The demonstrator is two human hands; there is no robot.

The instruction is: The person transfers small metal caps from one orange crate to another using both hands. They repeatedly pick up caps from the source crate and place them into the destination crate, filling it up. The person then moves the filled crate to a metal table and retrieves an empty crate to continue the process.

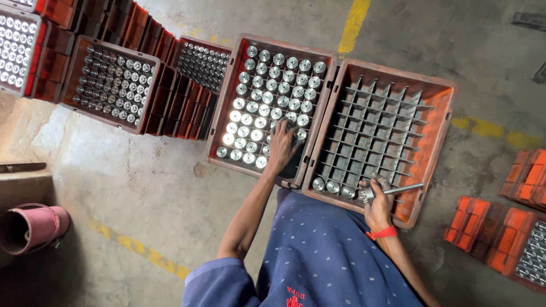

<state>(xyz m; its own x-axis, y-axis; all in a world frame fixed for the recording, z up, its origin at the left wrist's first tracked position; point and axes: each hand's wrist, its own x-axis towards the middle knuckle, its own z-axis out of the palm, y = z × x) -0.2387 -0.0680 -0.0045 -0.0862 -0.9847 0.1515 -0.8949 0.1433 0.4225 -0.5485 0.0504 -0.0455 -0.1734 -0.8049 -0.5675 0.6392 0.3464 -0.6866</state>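
While reaching into the full crate (227, 99), left hand (282, 146) spread flat, fingers splayed over the shiny round metal parts (259, 108) near the crate's near right corner. Fingertips touching the tops of the parts; impossible to tell whether any part is actually gripped, since the palm hides what lies beneath. Dark, unfilled cells just beside that hand, partly covered by it.

Right hand (377, 202) closed around 1 metal part with a slim rod (402, 189) sticking out sideways to the right, held over the near edge of the divided crate (438, 142). Exact shape of the held piece hard to make out behind the fingers. Red band (382, 232) around that wrist. 3 metal parts (333, 186) seated in the nearest row of the grid, remaining cells bare.

Both crates orange-red plastic, side by side and touching, on a stained, patchy concrete floor (142, 187) with worn yellow lines (354, 23). More loaded crates (111, 82) stacked at upper left, cut off by the frame edge. Further orange crates (512, 227) at right, only partly in view. Dull pink cylindrical vessel (31, 227) lying at lower left, half in shadow. Blue patterned garment (318, 250) filling the bottom, hiding the floor below.
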